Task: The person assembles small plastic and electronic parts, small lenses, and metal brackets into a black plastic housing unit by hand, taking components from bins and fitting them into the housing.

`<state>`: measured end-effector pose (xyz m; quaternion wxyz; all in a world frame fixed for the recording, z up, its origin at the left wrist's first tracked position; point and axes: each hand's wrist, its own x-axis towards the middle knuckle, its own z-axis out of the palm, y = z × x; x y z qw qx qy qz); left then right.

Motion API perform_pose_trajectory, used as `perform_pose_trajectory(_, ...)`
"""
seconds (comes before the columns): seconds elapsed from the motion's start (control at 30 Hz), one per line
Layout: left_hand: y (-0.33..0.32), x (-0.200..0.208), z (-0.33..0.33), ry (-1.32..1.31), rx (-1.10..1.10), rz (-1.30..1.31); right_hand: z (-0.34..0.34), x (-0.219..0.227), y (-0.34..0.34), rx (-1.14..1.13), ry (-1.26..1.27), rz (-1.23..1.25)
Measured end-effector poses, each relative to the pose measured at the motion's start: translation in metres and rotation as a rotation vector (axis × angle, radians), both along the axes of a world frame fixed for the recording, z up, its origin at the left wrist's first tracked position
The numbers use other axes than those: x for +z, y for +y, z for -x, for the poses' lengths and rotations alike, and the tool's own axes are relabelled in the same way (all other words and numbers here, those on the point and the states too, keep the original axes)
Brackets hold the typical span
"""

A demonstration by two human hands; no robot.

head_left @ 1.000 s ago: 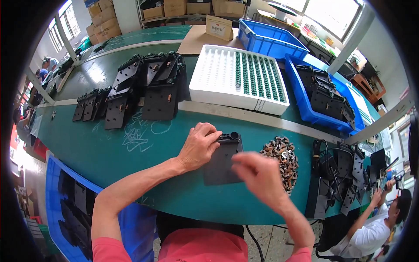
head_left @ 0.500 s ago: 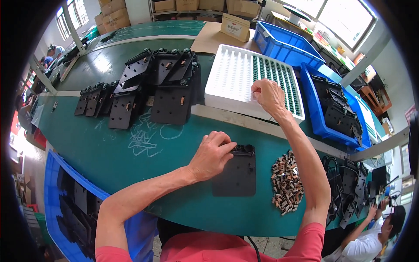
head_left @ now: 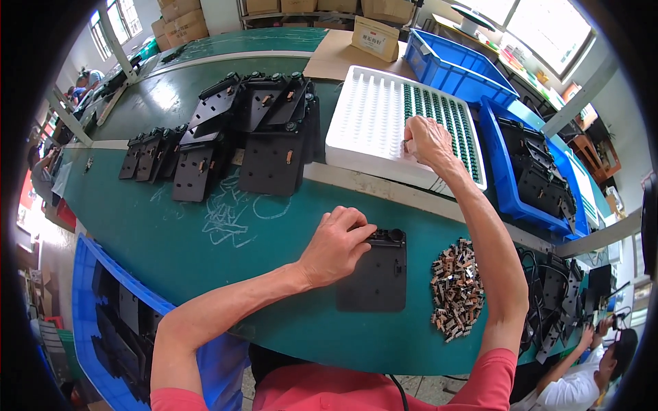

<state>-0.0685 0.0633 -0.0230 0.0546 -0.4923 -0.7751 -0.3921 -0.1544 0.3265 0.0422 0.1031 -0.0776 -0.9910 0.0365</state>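
A flat black plate (head_left: 372,288) with a black fitting along its far edge lies on the green table in front of me. My left hand (head_left: 336,248) pinches that plate at its far left corner, thumb and forefinger by the fitting. Farther off, a white foam tray (head_left: 384,166) holds rows of small dark green parts (head_left: 439,103) on its right side, with bare white pegs on its left. Over the border between the two, my right hand (head_left: 430,142) is closed with the fingertips down in the tray; whatever is between them is hidden.
Small copper-and-black parts lie in a pile (head_left: 458,291) beside my right forearm. Black plates with fittings are stacked (head_left: 267,161) at the far left. A blue crate (head_left: 504,192) of plates stands right, another blue crate (head_left: 123,264) lower left. A co-worker (head_left: 582,366) sits at lower right.
The whole view has shifted slightly. My right hand stays closed at the tray, only a little farther away from me. My left hand keeps its place on the plate.
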Motion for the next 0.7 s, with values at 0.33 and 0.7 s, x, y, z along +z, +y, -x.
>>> perform_pose_trajectory(0.33, 0.000, -0.001, 0.000, 0.009, -0.003, -0.006, -0.024, 0.012, 0.013, 0.020, 0.153, 0.522)
perform_pose_trajectory(0.7, 0.000, 0.000, 0.000, 0.009, 0.010, 0.005, -0.117, 0.025, -0.020, 0.050, 0.076, 1.261)
